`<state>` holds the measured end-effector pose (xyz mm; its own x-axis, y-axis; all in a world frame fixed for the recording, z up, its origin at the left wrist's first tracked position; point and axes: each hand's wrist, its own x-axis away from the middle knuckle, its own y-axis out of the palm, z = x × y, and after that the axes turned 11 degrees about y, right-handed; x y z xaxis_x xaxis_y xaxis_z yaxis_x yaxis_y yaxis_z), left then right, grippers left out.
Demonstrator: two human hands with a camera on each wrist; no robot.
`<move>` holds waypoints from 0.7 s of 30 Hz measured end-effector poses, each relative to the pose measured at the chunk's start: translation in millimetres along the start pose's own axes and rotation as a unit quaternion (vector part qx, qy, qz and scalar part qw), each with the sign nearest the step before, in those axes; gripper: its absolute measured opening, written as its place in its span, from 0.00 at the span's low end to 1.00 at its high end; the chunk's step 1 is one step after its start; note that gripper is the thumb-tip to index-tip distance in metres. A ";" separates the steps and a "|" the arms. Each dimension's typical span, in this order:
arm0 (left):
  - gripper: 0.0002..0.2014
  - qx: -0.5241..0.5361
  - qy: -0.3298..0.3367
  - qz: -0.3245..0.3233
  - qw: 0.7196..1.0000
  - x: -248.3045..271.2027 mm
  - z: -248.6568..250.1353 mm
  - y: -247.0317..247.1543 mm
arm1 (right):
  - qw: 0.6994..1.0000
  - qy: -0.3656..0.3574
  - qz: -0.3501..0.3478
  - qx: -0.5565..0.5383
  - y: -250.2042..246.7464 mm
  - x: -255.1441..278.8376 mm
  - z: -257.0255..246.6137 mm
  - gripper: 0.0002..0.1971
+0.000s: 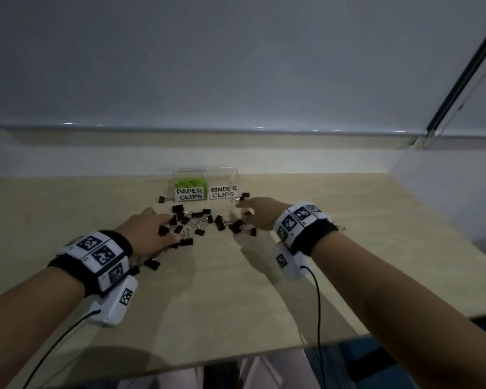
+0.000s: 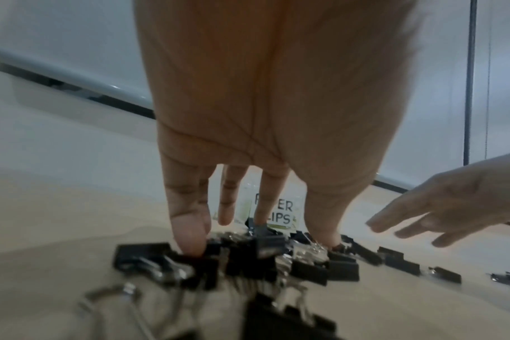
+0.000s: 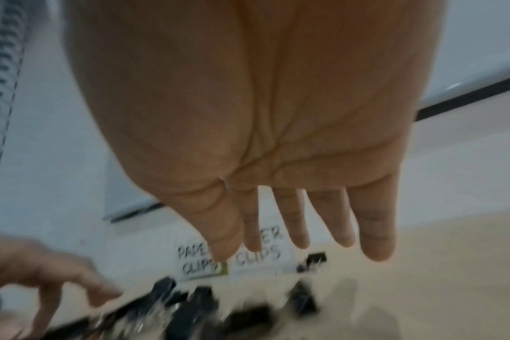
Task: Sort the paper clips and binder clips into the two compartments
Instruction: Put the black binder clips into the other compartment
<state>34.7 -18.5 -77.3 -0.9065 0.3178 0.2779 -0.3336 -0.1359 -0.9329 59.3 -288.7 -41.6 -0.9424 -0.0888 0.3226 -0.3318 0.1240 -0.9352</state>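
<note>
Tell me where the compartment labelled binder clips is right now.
In the head view the BINDER CLIPS compartment sits at the table's far edge, right of and adjoining the PAPER CLIPS compartment, just beyond the right hand.

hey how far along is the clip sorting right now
Roughly halfway. Done: the green paper clips sit in the clear compartment labelled PAPER CLIPS. In hand: the left hand touches the scattered black binder clips with straight fingers; the right hand hovers open. Left: every binder clip is on the wooden table; the BINDER CLIPS compartment looks empty.
</note>
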 end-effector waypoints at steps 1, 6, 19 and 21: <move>0.39 -0.006 0.000 0.000 1.000 6.0 -2.9 -4.4 | 1.000 0.012 0.013 -0.014 -6.9 3.9 11.3 0.23; 0.62 -0.026 -0.030 -0.060 0.997 40.7 -25.9 -17.2 | 0.989 0.145 0.036 -0.011 -34.3 27.3 99.4 0.32; 0.40 0.061 -0.016 -0.003 0.998 28.2 18.1 4.7 | 0.989 0.131 -0.029 0.068 6.3 30.9 86.1 0.36; 0.38 0.063 -0.010 0.009 0.998 19.4 29.0 6.6 | 0.992 0.103 -0.021 0.062 10.6 23.7 65.8 0.34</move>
<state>7.4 -40.4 -71.4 -0.9173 0.2950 0.2673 -0.3459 -0.2580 -0.9021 36.3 -354.5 -53.5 -0.9205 0.1146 0.3737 -0.3761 0.0004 -0.9266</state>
